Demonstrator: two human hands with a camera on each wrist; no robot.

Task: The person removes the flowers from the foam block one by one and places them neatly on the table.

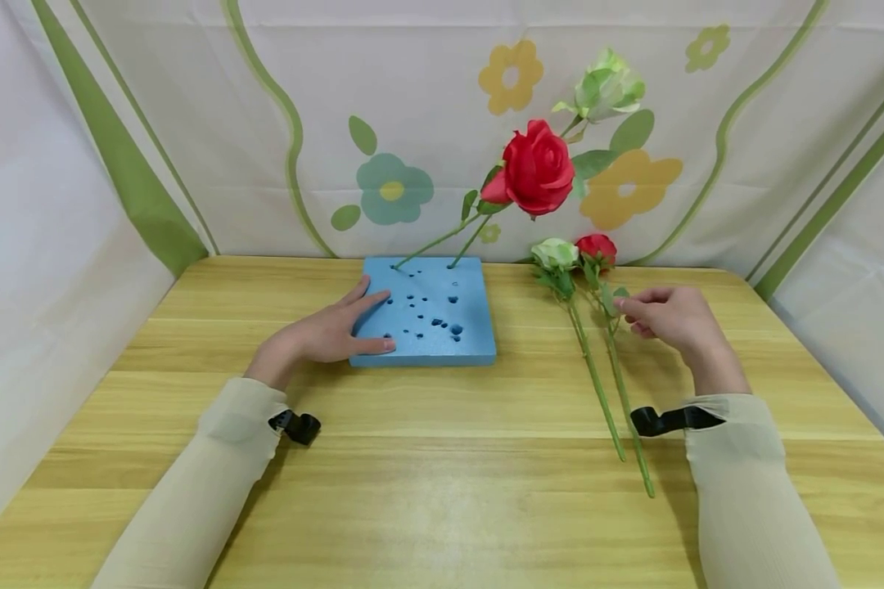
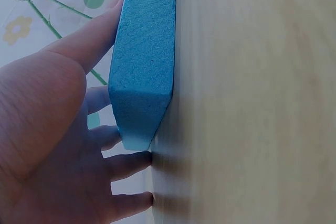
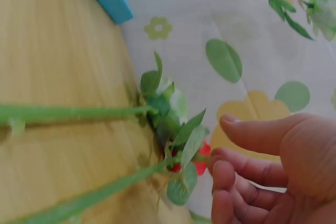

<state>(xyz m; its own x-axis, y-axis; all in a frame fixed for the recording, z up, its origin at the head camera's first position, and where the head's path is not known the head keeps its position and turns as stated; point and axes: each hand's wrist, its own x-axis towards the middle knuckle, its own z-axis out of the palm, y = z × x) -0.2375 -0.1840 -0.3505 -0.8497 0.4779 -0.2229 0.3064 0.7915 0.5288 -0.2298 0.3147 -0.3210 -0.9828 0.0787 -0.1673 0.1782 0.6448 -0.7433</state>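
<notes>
On the left edge of a blue foam block my left hand rests with spread fingers. In the left wrist view the thumb lies along the block's upper face and two fingertips reach down at the table. A red artificial rose and a pale green one stand in the block, stems leaning right. My right hand is over a lying red rose, fingertips right at its leaves, a gap showing between thumb and forefinger. Another pale green rose lies just left of that one.
Several holes dot the block's top. The wooden table reaches back to a flower-printed cloth, with white cloth at both sides. Both lying stems point toward the table's front, and the right wrist's black camera overlaps one.
</notes>
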